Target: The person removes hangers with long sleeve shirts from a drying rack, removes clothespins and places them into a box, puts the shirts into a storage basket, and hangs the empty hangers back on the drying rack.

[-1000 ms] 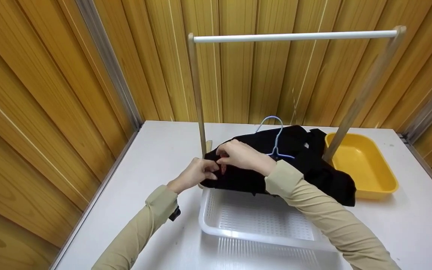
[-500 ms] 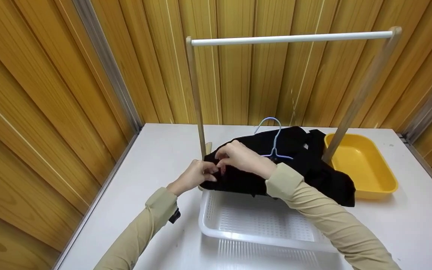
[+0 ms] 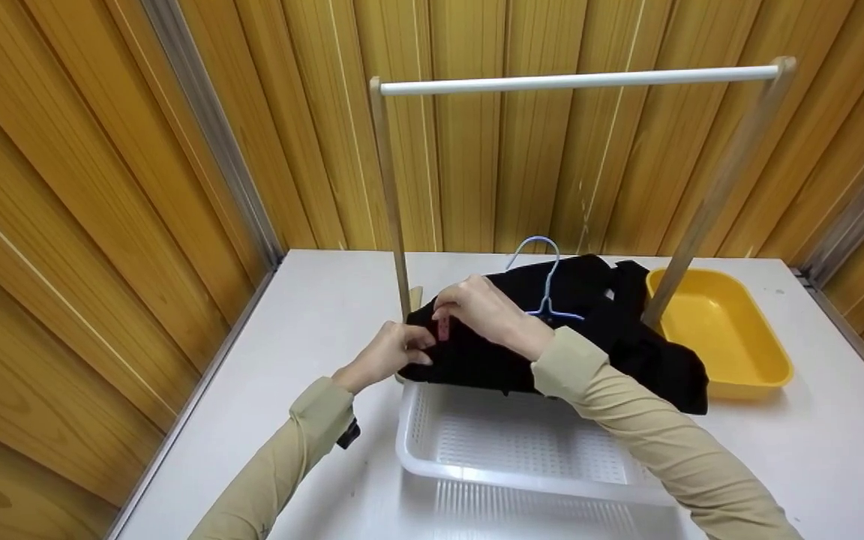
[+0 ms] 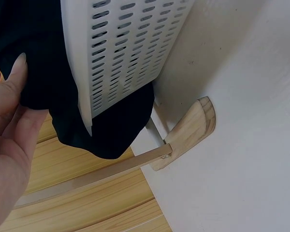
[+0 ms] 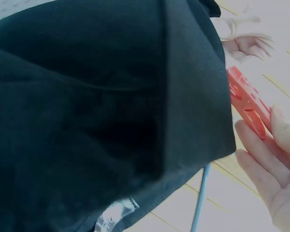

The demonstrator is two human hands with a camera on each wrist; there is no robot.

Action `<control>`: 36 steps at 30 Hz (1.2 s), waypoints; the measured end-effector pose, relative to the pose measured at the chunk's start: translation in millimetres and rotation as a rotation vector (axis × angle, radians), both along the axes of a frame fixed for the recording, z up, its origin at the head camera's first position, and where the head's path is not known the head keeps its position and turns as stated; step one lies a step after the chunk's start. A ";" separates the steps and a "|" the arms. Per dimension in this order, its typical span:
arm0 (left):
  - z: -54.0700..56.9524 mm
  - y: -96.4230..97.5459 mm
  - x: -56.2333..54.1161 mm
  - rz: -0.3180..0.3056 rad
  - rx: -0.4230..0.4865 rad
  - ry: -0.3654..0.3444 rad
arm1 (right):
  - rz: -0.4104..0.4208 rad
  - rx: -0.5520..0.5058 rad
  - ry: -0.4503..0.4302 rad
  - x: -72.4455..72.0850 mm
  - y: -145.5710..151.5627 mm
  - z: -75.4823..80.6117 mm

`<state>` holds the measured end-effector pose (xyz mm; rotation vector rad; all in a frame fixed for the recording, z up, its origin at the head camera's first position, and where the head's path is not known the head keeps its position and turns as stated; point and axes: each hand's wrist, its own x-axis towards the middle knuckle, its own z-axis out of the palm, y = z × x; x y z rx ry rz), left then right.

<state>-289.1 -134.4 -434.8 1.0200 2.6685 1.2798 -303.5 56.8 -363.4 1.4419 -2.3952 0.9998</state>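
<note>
One red clip (image 5: 251,101), end in right grip (image 5: 275,176), beside cloth (image 5: 198,96)

bright overall, soft shadow beside the white basket (image 3: 477,474); right wrist view hazy, its black cloth (image 5: 87,121) slightly blurred.

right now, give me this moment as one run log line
left hand: pinches black garment | right hand: holds red clip at garment edge | blue hanger: partly covered | rack bar: bare
</note>
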 end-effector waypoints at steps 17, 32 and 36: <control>0.1 0.3 0.0 -0.004 0.015 0.047 | 0.047 -0.076 0.208 13.9 6.4 9.4; -0.1 0.0 0.3 -0.007 0.003 0.038 | 0.064 -0.133 0.239 25.5 28.0 13.4; 0.8 -0.2 1.4 -0.008 0.017 0.027 | 0.049 -0.165 0.263 26.8 36.2 15.1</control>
